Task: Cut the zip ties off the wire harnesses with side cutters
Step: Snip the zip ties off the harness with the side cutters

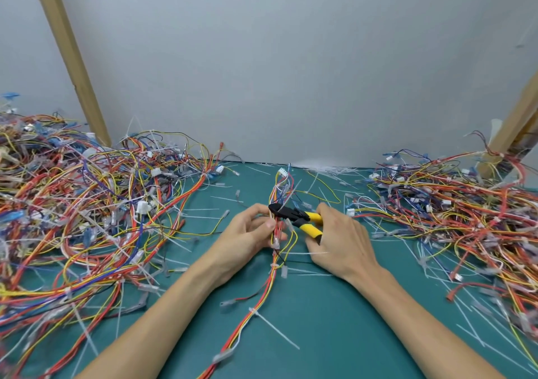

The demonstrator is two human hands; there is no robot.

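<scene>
Harness [265, 291] ran from bottom centre up to mid-frame, left hand [247, 239] pinching it, right hand [340, 242] gripping cutters [294, 215] nosed against it; wires looked light and floppy, so best held tight beside a tie [252, 311].

Left hand [247, 239] bare, over teal mat [320, 311] middle; right hand [340, 242] bare, just beside it toward mat's right. Fingers slender, tendons faintly ridged on right hand's back. Left thumb nail short, detail blurred. Left forearm [163, 314] and right forearm [413, 317] slim, bare from wrists to mat's near edge, cut by frame there.
</scene>
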